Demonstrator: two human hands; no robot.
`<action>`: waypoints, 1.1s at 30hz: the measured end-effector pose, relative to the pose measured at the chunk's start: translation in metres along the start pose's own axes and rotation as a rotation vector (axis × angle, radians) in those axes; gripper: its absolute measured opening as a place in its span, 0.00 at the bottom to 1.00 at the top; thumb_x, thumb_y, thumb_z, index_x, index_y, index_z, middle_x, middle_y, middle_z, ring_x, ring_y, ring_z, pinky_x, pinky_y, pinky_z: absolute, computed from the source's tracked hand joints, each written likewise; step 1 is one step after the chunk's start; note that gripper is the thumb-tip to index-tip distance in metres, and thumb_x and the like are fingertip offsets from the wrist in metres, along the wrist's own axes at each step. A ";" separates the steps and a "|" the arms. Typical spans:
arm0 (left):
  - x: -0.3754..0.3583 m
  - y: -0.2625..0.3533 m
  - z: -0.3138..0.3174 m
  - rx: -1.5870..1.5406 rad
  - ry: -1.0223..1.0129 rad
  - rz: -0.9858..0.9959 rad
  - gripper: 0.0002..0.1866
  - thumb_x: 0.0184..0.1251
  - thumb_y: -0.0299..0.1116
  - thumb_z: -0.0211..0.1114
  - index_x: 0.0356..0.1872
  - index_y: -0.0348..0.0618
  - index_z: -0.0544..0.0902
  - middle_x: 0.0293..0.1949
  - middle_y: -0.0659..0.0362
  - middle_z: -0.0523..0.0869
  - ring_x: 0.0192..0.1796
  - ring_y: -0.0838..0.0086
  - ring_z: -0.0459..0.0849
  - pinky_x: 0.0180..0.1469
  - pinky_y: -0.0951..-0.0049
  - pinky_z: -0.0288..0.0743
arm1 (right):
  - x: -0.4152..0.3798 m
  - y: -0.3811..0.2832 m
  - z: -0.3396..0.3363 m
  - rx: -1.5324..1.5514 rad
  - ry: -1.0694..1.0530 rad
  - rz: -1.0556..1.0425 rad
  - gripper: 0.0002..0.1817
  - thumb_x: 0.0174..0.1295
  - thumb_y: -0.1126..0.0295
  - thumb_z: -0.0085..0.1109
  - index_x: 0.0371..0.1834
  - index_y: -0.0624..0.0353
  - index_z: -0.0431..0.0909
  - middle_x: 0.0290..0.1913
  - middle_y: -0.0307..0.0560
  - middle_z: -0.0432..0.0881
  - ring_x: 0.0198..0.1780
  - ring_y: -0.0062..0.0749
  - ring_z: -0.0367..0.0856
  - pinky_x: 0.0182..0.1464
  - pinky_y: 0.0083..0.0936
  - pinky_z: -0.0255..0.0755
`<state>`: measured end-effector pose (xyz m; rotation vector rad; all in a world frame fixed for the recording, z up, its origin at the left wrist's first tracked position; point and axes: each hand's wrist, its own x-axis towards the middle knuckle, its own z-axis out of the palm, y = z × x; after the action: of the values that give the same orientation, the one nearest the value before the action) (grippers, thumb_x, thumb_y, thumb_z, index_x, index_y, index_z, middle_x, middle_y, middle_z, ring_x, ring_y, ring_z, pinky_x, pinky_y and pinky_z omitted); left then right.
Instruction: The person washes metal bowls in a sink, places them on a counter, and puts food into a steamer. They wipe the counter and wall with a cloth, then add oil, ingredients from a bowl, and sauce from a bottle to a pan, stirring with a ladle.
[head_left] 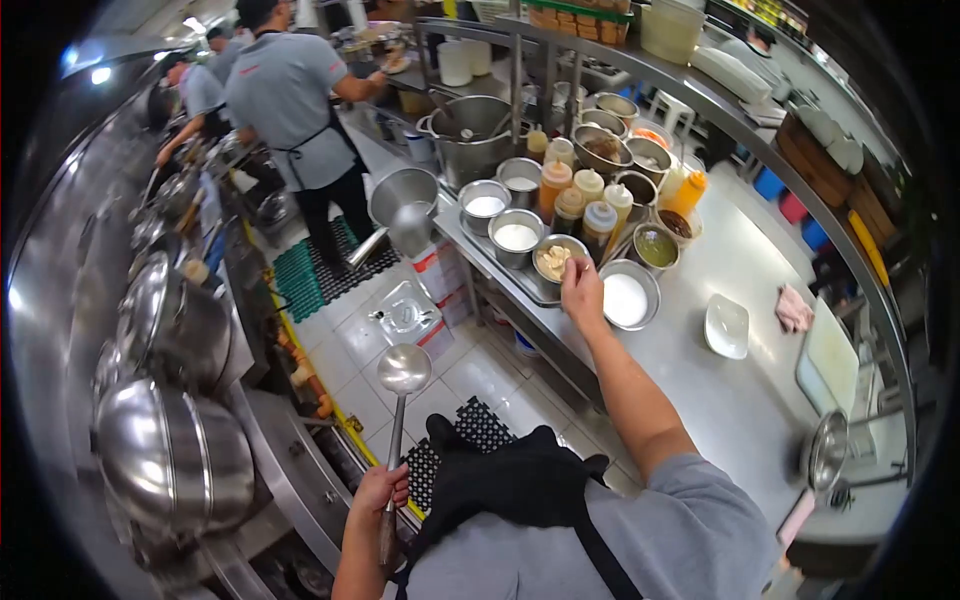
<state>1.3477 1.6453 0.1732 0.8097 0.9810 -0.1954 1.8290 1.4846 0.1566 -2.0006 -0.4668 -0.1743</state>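
My left hand (380, 488) is wrapped round the handle of a metal ladle (405, 370), its round bowl raised above the tiled floor. My right hand (581, 290) reaches over the steel counter, fingers drawn together at the rim of a small metal bowl of pale yellow pieces (553, 259). Whatever is between those fingers is hidden. Close to this hand stand a bowl of white powder or grains (625, 297) on its right and another white-filled bowl (516, 237) on its left. Several squeeze bottles (588, 186) stand just behind.
A green sauce bowl (655, 247), a white dish (727, 326) and a pink cloth (795, 308) are on the counter (700, 400). Large steel pots (180, 455) line the left side. A long-handled pan (403, 195) juts from the counter's end. A co-worker (290, 110) stands ahead.
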 end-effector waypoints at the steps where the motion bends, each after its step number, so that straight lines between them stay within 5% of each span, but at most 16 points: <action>1: 0.010 0.017 -0.009 0.022 -0.024 -0.023 0.13 0.74 0.34 0.58 0.27 0.46 0.71 0.16 0.66 0.67 0.14 0.79 0.65 0.17 0.75 0.58 | 0.007 -0.011 -0.003 -0.124 0.066 0.026 0.13 0.68 0.64 0.56 0.47 0.63 0.79 0.37 0.64 0.84 0.39 0.57 0.85 0.42 0.43 0.77; 4: 0.029 0.068 -0.027 0.093 -0.013 -0.044 0.13 0.73 0.33 0.59 0.27 0.45 0.71 0.16 0.65 0.68 0.13 0.79 0.65 0.16 0.74 0.58 | 0.011 -0.051 -0.026 -0.226 -0.168 -0.119 0.12 0.67 0.67 0.55 0.46 0.63 0.81 0.42 0.64 0.84 0.43 0.60 0.83 0.46 0.45 0.76; 9: 0.062 0.136 -0.052 0.286 -0.104 -0.067 0.12 0.72 0.31 0.60 0.26 0.45 0.71 0.16 0.65 0.69 0.14 0.78 0.66 0.16 0.74 0.59 | -0.001 -0.081 -0.049 -0.274 -0.068 -0.195 0.11 0.66 0.71 0.58 0.48 0.64 0.82 0.42 0.60 0.85 0.40 0.52 0.84 0.44 0.36 0.77; 15: 0.062 0.194 -0.032 0.498 -0.185 -0.129 0.12 0.73 0.32 0.60 0.28 0.46 0.69 0.16 0.65 0.68 0.15 0.78 0.64 0.18 0.73 0.58 | -0.008 -0.044 -0.040 -0.068 -0.032 0.125 0.11 0.68 0.71 0.57 0.48 0.66 0.82 0.38 0.60 0.86 0.36 0.44 0.86 0.41 0.30 0.77; 17: 0.060 0.203 -0.021 0.505 -0.218 -0.133 0.12 0.73 0.32 0.60 0.28 0.45 0.70 0.17 0.65 0.68 0.15 0.78 0.64 0.18 0.74 0.59 | -0.005 -0.045 -0.038 -0.032 -0.034 0.222 0.11 0.68 0.71 0.57 0.47 0.66 0.82 0.38 0.60 0.86 0.37 0.44 0.86 0.41 0.30 0.77; 23: 0.054 0.216 0.005 0.505 -0.196 -0.112 0.12 0.73 0.32 0.61 0.29 0.44 0.71 0.16 0.65 0.69 0.15 0.78 0.66 0.18 0.76 0.60 | 0.004 -0.038 -0.042 -0.128 -0.001 -0.003 0.10 0.68 0.71 0.56 0.45 0.67 0.82 0.38 0.58 0.87 0.38 0.45 0.87 0.41 0.31 0.77; 25: 0.051 0.217 0.014 0.508 -0.179 -0.103 0.12 0.73 0.32 0.61 0.29 0.44 0.70 0.16 0.65 0.69 0.15 0.78 0.66 0.18 0.76 0.60 | 0.004 -0.034 -0.041 -0.172 -0.067 -0.048 0.12 0.72 0.71 0.52 0.47 0.68 0.81 0.34 0.49 0.86 0.35 0.27 0.84 0.38 0.22 0.77; 33: 0.053 0.216 0.020 0.538 -0.128 -0.094 0.12 0.73 0.32 0.61 0.29 0.44 0.71 0.16 0.64 0.69 0.14 0.78 0.66 0.17 0.75 0.60 | 0.007 -0.005 -0.038 0.177 0.012 0.230 0.13 0.74 0.70 0.50 0.46 0.69 0.80 0.33 0.45 0.85 0.31 0.21 0.81 0.36 0.20 0.76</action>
<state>1.4965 1.7929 0.2488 1.2247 0.8538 -0.6029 1.8368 1.4546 0.1802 -1.8610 -0.2333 -0.0019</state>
